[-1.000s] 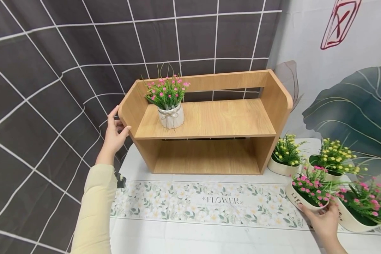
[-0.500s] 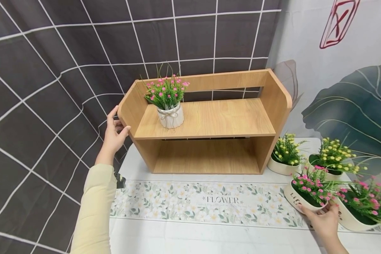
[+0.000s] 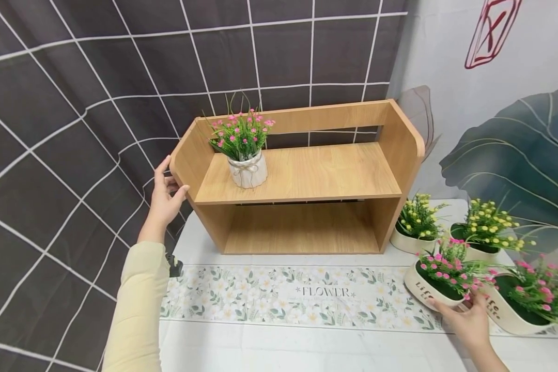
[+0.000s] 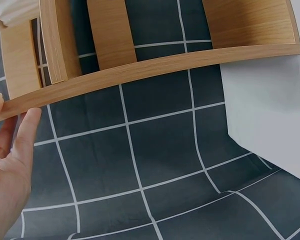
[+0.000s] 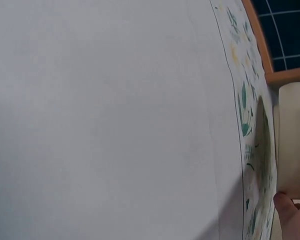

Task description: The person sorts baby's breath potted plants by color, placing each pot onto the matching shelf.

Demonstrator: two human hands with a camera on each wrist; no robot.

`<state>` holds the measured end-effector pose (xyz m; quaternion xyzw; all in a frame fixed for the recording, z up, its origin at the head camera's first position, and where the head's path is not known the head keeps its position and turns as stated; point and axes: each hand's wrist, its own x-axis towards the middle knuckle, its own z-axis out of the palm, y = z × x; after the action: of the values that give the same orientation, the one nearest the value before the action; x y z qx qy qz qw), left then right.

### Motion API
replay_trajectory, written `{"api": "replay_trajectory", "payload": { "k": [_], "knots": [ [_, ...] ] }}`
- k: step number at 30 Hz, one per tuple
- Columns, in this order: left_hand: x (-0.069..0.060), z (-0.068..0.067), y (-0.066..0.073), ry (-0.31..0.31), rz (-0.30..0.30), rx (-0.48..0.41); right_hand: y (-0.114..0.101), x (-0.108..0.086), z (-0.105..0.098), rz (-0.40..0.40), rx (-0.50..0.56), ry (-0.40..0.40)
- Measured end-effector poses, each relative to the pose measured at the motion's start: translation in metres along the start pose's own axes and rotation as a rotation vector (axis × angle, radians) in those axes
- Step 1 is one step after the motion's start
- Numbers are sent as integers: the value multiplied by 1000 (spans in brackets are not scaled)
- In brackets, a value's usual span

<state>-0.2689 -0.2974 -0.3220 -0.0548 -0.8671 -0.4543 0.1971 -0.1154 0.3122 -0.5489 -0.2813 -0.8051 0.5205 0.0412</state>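
Observation:
A two-tier wooden shelf (image 3: 316,170) stands on the table. My left hand (image 3: 165,199) holds the rim of its left side panel (image 4: 140,72), fingers and thumb at the edge. In the head view my right hand (image 3: 467,320) grips the near end of a cream oval planter (image 3: 420,289) with pink flowers (image 3: 446,268) and "Life" lettering. The planter tilts slightly, and a shadow lies on the cloth beside it in the right wrist view. A white pot (image 3: 248,170) of pink flowers, tied with twine, sits on the upper shelf at left.
Right of the shelf stand two planters of yellow flowers (image 3: 418,217), (image 3: 490,227). Another pink-flower planter (image 3: 516,310) is beside my right hand. A floral runner (image 3: 283,297) printed "FLOWER" crosses the white tabletop. A dark gridded curtain (image 3: 283,57) hangs behind and at left.
My right hand and the pink-flower planter it holds have moved a little to the left, away from the neighbouring planter. My left hand stays on the shelf's side panel.

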Motion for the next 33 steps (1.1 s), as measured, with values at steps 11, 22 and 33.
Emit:
{"api": "replay_trajectory", "payload": {
  "k": [11, 22, 33],
  "knots": [
    [-3, -1, 2, 9, 24, -8, -10, -6, 4, -84, -1, -12],
    [-2, -2, 0, 11, 28, -3, -37, -21, -5, -228, -42, -105],
    [-2, -1, 1, 9, 14, 28, -83, -33, -19, -227, -124, -245]
  ]
}}
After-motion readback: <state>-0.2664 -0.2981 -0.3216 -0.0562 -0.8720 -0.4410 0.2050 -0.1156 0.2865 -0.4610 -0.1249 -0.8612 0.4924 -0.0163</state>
